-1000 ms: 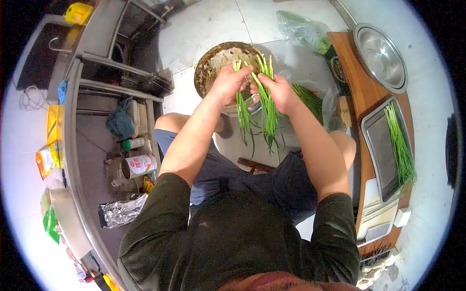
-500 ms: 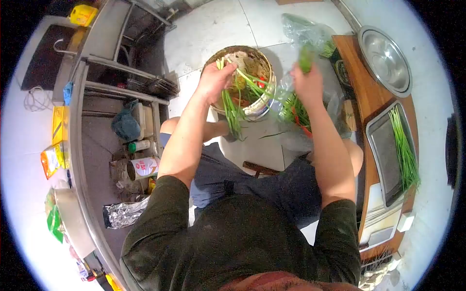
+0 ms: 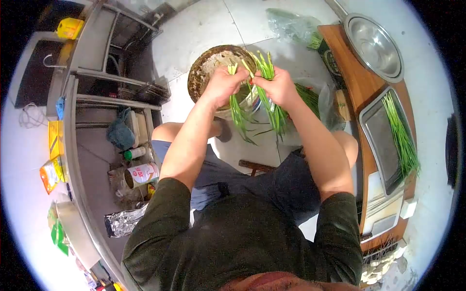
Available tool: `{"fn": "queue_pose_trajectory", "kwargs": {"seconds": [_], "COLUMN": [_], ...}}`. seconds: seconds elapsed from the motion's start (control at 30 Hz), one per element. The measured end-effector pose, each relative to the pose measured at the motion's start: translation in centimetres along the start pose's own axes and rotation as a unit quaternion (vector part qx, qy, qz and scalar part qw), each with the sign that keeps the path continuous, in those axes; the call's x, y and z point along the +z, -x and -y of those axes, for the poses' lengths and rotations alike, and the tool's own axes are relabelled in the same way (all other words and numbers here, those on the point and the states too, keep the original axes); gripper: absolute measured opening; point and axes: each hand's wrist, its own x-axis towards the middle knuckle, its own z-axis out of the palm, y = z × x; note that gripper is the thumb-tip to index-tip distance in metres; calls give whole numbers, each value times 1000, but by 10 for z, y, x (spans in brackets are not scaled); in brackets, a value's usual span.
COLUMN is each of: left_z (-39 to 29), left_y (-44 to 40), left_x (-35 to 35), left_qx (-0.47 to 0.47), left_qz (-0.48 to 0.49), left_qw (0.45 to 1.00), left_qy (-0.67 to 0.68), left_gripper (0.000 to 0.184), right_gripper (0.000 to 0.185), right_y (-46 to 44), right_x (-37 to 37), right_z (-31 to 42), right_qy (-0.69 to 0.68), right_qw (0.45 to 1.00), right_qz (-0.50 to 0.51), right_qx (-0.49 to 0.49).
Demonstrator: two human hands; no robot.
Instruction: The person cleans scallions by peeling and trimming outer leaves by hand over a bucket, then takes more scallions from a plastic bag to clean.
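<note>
My left hand (image 3: 225,87) is closed around a small bunch of chives (image 3: 237,115), pale ends up and green leaves hanging. Beside it, my right hand (image 3: 277,87) is closed on a second bunch of chives (image 3: 277,117), its pale ends fanned above the fingers. The two hands nearly meet, fingertips close together over the right side of a round, dirty bucket (image 3: 198,62). My hands and the leaves hide part of the bucket's inside. More greens (image 3: 307,99) lie in a clear plastic bag behind my right wrist.
On the wooden board (image 3: 335,46) at right are a steel bowl (image 3: 373,46) and a metal tray (image 3: 378,131) bearing long chives (image 3: 400,136). A metal shelf (image 3: 92,145) with cans and packets stands at left. Another plastic bag (image 3: 291,24) lies on the floor.
My right hand has come left and down with its chives, from above the bag to beside my left hand. My left hand still holds its bunch. The view has shifted slightly.
</note>
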Motion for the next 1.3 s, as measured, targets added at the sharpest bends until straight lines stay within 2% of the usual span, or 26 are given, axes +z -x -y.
{"fn": "queue_pose_trajectory", "kwargs": {"seconds": [0.07, 0.17, 0.23, 0.37, 0.47, 0.5, 0.6, 0.67, 0.7, 0.8, 0.93, 1.0, 1.03, 1.17, 1.3], "left_z": [-2, -5, -8, -20, -15, -5, 1, -4, -3, 6, 6, 7, 5, 4, -1], "left_y": [3, 4, -1, -9, -13, -13, 1, 12, 14, 7, 4, 2, 2, 2, 4], "left_x": [2, -1, -10, -41, -49, -48, -22, -2, 1, 5, 5, 4, 6, 11, 15], "left_qx": [1, 1, -17, 4, -14, -15, -10, -19, -15, 2, -9, -5, -7, -3, -17], "left_qz": [-12, -60, -130, -264, -315, -311, -195, -89, -21, 18, -49, -53, -63, -49, -43], "left_qw": [999, 995, 987, 964, 945, 949, 978, 991, 998, 1000, 998, 998, 998, 999, 998], "left_qy": [-30, -78, -93, 32, -91, -60, -80, -98, -57, 13, 38, 15, 5, 1, -48], "left_gripper": [9, 8, 8, 15, 21, 24, 20, 16, 13, 12, 11, 12, 12, 13, 13], "right_gripper": [11, 20, 21, 20, 20, 20, 20, 19, 18, 19, 22, 23, 23, 23, 23], "right_y": [-3, -7, -9, -6, -7, -8, -8, -11, -12, -8, -7, -6, -10, -3, -9], "right_x": [-1, -3, -7, -10, -9, -8, -4, -4, -4, -6, -6, -10, -14, -8, -8], "right_z": [-5, -15, -18, -15, -16, -16, -13, -14, -13, -6, -6, 1, -2, 4, -16], "right_qy": [10, 44, 57, 60, -24, -25, -63, -76, -81, -57, -67, -52, -10, -37, 2], "right_qw": [1000, 997, 998, 998, 999, 999, 997, 993, 991, 991, 996, 998, 999, 997, 999], "right_qz": [10, 14, 13, 7, 26, 30, 43, 85, 107, 124, 45, 18, 35, 62, 31], "right_qx": [-9, -65, -35, 18, 7, 9, 12, 18, 20, 15, 33, 29, 15, 28, -12]}}
